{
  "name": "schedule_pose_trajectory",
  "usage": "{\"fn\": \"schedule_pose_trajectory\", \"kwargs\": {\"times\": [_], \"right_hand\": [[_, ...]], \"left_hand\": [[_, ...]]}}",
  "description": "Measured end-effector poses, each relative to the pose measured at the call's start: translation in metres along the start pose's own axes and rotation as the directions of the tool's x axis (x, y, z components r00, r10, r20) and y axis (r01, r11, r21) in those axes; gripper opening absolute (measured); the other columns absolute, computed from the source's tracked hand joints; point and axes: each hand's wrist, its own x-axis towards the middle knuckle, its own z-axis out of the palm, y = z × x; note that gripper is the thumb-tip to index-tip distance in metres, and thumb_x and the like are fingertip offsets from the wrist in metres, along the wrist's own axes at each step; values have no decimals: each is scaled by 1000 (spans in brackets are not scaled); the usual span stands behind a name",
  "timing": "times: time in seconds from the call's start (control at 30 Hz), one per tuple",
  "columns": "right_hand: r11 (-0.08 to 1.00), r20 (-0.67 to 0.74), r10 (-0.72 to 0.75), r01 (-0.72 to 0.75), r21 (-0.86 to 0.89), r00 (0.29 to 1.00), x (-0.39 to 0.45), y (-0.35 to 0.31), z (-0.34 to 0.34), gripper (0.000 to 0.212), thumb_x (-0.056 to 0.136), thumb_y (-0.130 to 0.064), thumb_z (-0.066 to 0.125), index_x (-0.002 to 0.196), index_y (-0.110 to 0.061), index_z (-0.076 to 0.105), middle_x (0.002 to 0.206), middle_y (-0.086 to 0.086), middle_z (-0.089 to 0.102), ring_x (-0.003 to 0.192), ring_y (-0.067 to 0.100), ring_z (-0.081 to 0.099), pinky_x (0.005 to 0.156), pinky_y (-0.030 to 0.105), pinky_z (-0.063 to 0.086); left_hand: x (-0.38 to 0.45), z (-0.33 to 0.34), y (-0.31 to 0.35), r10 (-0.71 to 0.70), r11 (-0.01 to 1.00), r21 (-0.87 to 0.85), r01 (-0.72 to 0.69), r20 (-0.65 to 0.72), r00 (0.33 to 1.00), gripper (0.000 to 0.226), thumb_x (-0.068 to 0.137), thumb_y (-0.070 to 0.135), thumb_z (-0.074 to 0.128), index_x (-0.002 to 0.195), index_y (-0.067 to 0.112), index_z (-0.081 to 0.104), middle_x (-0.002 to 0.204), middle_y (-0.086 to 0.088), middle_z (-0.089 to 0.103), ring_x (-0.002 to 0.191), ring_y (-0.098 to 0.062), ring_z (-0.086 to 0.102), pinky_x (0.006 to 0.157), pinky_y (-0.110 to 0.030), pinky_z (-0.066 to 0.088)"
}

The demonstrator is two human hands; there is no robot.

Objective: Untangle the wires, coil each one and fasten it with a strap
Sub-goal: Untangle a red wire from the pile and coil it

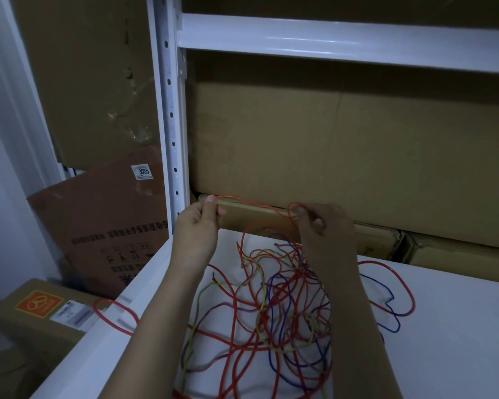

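The person is working at the untangling step: the left hand (198, 223) is pinching one end of a red wire (251, 203) between thumb and fingertips, and the right hand (319, 226) is gripping the same wire further along, where it is curling into a small loop, so a short stretch is running taut between the two hands above the far edge of the white table (458, 326). Below and between the forearms, the tangle of wires (274, 309) is lying on the table, red strands knotted with blue and yellow-green ones, and one red loop is hanging over the table's left edge. To my eye nothing is coiled or fastened yet, so the task is looking barely begun. The next move is probably calling for drawing the red wire steadily out of the heap while watching where it is snagging on the others, rather than tugging hard. No strap is showing anywhere. The right forearm is covering part of the tangle, the lower strands are running out of view, and the dim light is making crossings hard to follow.
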Motion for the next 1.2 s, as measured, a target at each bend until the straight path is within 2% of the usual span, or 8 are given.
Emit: {"fn": "schedule_pose_trajectory", "kwargs": {"times": [0.23,0.37,0.53,0.7,0.8,0.93,1.03,1.2], "right_hand": [[970,78,107,-121,212,991,-1,-10,-3,16,96,-17,51,89,-26,62,79,-12,60,75,1,57,63,10,43],[938,113,192,-216,271,975,-2,-14,-1,15,100,-16,45,93,-20,59,73,-3,57,59,-8,53,52,11,39],[889,56,152,-161,428,987,-5,-19,-3,8,98,-16,49,104,-18,54,53,-11,41,45,-1,41,47,9,33],[992,-107,-10,23,122,994,-3,-3,0,7,93,-14,57,91,-16,64,77,-3,53,69,3,45,59,15,32],[1000,-129,20,-20,1,991,-1,7,-3,13,96,-16,54,97,-14,66,87,4,51,77,13,44,62,17,30],[957,7,-29,30,-290,1000,-4,2,-3,17,94,-17,54,103,-22,68,90,-1,44,94,24,46,77,28,29],[899,232,31,74,-432,972,-9,-10,-5,39,91,-15,50,126,-33,56,130,-2,44,131,21,27,111,46,8],[929,529,-38,225,-294,848,-14,-23,7,52,87,-21,53,137,-32,44,142,-9,39,140,13,15,111,55,-16]], "left_hand": [[-1,1,-1,0,1000,-2,0,16,1000,40,102,28,42,69,12,58,41,11,36,37,-3,33,58,-27,33],[-1,2,-2,6,1000,11,-6,20,1000,40,102,27,42,68,13,58,44,9,39,39,-2,36,58,-27,34],[2,-3,-2,-10,1000,23,11,-41,999,41,102,27,41,68,13,59,50,4,43,43,-3,39,54,-25,33],[6,-9,-3,-29,999,-33,24,-140,990,45,102,29,41,61,17,54,47,10,44,42,-2,41,51,-19,34],[8,-15,-1,-24,997,-76,9,-205,978,42,103,29,40,67,15,58,44,12,46,38,0,40,48,-15,33],[6,-12,0,5,999,-46,-13,-167,986,43,102,29,41,66,13,58,52,4,44,44,-3,39,54,-24,34],[4,-6,-1,11,1000,-15,-12,-76,997,44,101,28,42,63,13,55,49,3,40,40,-4,35,55,-28,32],[-2,2,0,35,998,54,-36,8,999,41,101,26,44,65,12,57,46,5,38,40,-4,33,59,-28,35]]}}
